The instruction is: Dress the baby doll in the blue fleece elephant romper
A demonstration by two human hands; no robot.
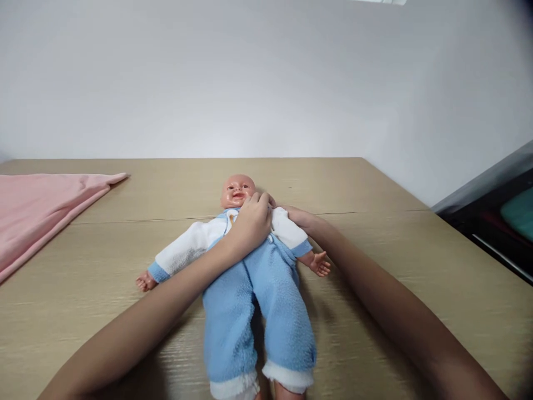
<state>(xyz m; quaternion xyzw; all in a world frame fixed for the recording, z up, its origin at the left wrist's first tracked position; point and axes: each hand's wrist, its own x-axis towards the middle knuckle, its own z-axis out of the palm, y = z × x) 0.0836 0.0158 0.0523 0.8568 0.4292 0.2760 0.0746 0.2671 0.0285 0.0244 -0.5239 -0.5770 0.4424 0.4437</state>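
Observation:
A baby doll (237, 189) lies on its back on the wooden table, head away from me and arms spread. It wears a white long-sleeved top (189, 239) and light blue overalls (233, 311) with white cuffs at the legs. My left hand (253, 222) lies across its chest, fingers bent and closed on the clothing at the shoulder on the right side of the picture, just below the chin. My right hand (296, 216) reaches behind that same shoulder. Its fingers are mostly hidden by the sleeve and my left hand.
A folded pink cloth (37, 216) lies on the table (400, 250) at the left, its pointed corner toward the middle. Beyond the table stands a plain white wall (187, 83). A dark object (487, 216) with a green patch is beside the table's right edge.

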